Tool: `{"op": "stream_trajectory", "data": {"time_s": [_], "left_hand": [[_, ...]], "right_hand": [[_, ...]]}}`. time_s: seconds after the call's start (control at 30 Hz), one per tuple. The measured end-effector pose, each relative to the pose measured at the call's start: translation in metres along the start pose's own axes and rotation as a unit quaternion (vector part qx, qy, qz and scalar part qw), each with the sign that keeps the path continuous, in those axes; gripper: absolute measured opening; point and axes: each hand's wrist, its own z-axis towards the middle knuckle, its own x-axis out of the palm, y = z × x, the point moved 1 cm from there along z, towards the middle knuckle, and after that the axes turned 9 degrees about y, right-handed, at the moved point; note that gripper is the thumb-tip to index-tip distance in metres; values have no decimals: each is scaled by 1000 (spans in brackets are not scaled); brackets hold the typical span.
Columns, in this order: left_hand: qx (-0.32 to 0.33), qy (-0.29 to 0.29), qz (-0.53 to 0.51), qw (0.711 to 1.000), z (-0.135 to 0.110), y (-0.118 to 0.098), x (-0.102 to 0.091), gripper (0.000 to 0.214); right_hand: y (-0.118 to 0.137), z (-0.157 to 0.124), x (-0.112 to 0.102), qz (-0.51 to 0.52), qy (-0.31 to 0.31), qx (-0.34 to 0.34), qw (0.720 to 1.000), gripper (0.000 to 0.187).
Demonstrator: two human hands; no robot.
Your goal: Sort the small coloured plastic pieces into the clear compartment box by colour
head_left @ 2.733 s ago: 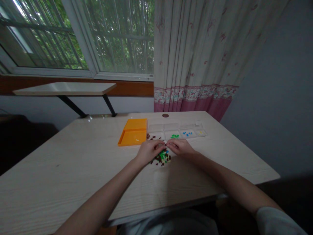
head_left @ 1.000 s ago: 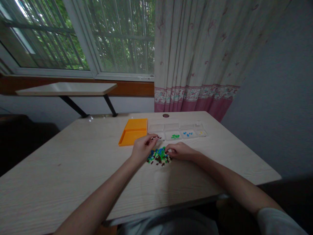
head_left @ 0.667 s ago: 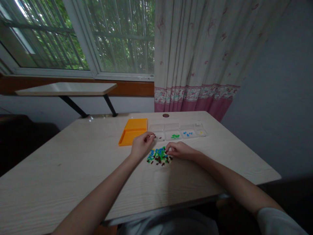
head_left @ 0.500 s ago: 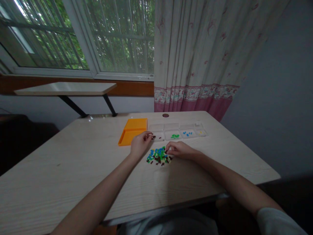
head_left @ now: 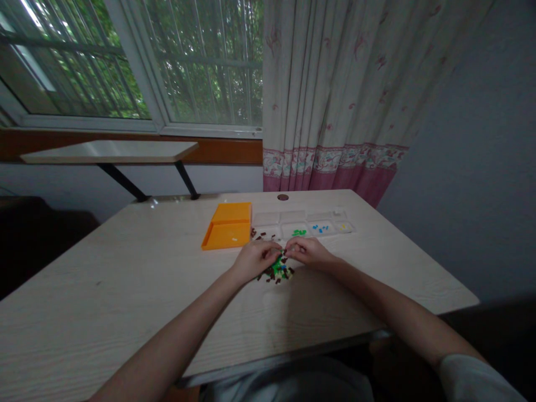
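The brick pile (head_left: 278,273) before me mixes dark brown, green, blue and pale yellow. Beyond, my clear tray (head_left: 273,229) shows brown, green, blue and yellow pieces (head_left: 299,233), left to right. The case (head_left: 226,234) at left is orange, the tabletop (head_left: 146,268) pale wood-grained, the far curtain (head_left: 312,100) cream with reddish motifs.

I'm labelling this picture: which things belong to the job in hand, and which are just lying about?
Seemingly part of it: left hand, right hand, pile of small pieces, clear boxes, orange box.

Just around: shelf, curtain, window.
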Motion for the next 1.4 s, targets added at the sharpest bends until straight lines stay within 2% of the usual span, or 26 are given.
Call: {"op": "stream_trajectory", "data": {"time_s": [0.17,0.53,0.67,0.77,0.83,0.9,1.0,1.1,1.23,1.4], "left_hand": [[16,6,-4,1000,0,-10,-1,18],[20,-4,1,1000,-1,-12,-1,15],[15,-9,7,1000,-1,-12,-3,15],[-1,-55,-1,999,-3,-7,-9,16],[-18,-111,-7,994,-6,-3,-16,16],[-32,-171,-9,985,-9,-2,-24,17],[-30,-230,-2,973,-12,-6,-36,17],[-23,-260,9,965,-13,-12,-41,16],[-9,-274,12,962,-14,-18,-40,15],[-3,-275,7,961,-15,-22,-39,16]], "right_hand": [[-2,1,2,-3,-7,-11,1000,26],[-3,1,6,-12,-16,-10,1000,30],[-3,1,3,1,-3,10,1000,31],[-2,-1,-2,3,72,32,997,28],[-1,-4,-6,3,140,48,989,26],[1,-6,-9,-3,181,61,982,27],[4,-7,-12,-8,198,64,978,24],[6,-8,-13,0,204,44,978,20],[7,-7,-14,4,203,23,979,21],[7,-7,-15,1,200,33,979,21]]}}
